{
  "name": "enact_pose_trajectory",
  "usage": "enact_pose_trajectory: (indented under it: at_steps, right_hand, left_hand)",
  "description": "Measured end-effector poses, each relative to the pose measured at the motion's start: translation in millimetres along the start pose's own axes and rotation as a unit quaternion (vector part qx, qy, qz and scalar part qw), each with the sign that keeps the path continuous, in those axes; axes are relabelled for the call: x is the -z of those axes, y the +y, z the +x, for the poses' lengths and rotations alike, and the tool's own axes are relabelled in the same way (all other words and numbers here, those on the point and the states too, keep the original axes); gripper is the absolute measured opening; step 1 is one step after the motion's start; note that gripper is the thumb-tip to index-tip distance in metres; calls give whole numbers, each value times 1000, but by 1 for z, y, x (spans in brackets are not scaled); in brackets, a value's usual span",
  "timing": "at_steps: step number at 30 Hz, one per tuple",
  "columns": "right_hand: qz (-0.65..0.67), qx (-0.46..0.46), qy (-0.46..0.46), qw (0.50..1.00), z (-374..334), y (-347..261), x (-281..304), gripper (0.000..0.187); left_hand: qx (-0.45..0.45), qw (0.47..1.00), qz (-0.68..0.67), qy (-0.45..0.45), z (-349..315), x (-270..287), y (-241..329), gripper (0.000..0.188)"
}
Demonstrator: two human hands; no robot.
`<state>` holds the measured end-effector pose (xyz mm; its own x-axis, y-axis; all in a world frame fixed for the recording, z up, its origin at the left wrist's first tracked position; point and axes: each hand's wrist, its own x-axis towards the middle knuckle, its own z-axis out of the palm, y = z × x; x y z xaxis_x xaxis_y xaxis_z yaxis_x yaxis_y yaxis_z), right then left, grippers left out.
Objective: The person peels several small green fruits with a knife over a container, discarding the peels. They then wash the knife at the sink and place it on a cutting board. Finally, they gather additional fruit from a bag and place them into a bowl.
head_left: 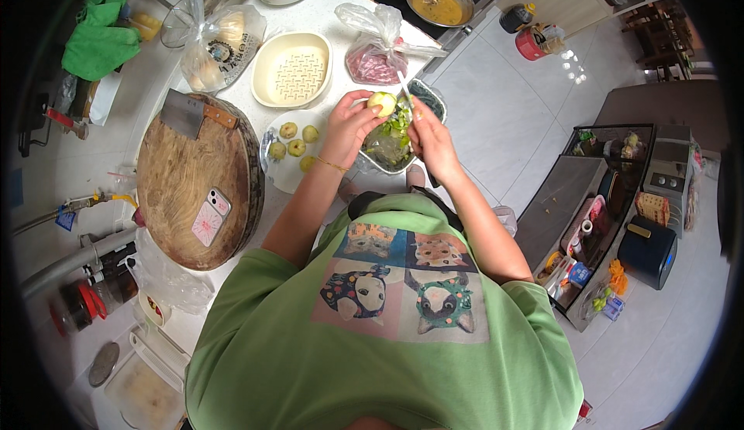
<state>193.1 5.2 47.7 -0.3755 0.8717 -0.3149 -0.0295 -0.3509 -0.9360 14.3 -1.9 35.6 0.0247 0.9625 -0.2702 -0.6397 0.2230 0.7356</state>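
My left hand [353, 126] grips a round, pale yellow-green fruit or vegetable [381, 104], mostly peeled, between thumb and fingers. Closed round a slim tool with a white end [403, 84], my right hand [431, 139] is just beside it; whether this is a peeler or a small knife I cannot tell. Beneath both hands stands a lined waste bin [431, 98] with green peelings [397, 126] in it. Left of my left wrist, a white plate [280, 168] on the counter bears several small greenish-brown round pieces [296, 148].
On the counter, a round wooden chopping block [182, 190] carries a cleaver [183, 114] and a phone [211, 217]. Beyond the plate are a cream basket [292, 70], a bag of pinkish contents [376, 62] and another tied bag [219, 50]. A dark storage rack [562, 197] stands at the right.
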Motion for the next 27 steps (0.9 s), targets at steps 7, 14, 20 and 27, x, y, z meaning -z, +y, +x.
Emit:
enact_pose_trajectory:
  at_steps: [7,14,20,27]
  right_hand:
    - [-118,31,-27,992,-13,-23,7,49]
    - [-280,99,-27,954,-14,-27,-8,46]
    - [-339,167,7,926,-13,-26,-5,40]
    - [-316,140,51,937,-13,-22,-7,39]
  left_hand:
    - [8,1000,-17,0,0,3,4,30]
    - [8,1000,-3,-14,3,0,2,29]
    - [8,999,3,-34,4,1,0,28]
    - [8,997,-25,-69,4,0,-2,29]
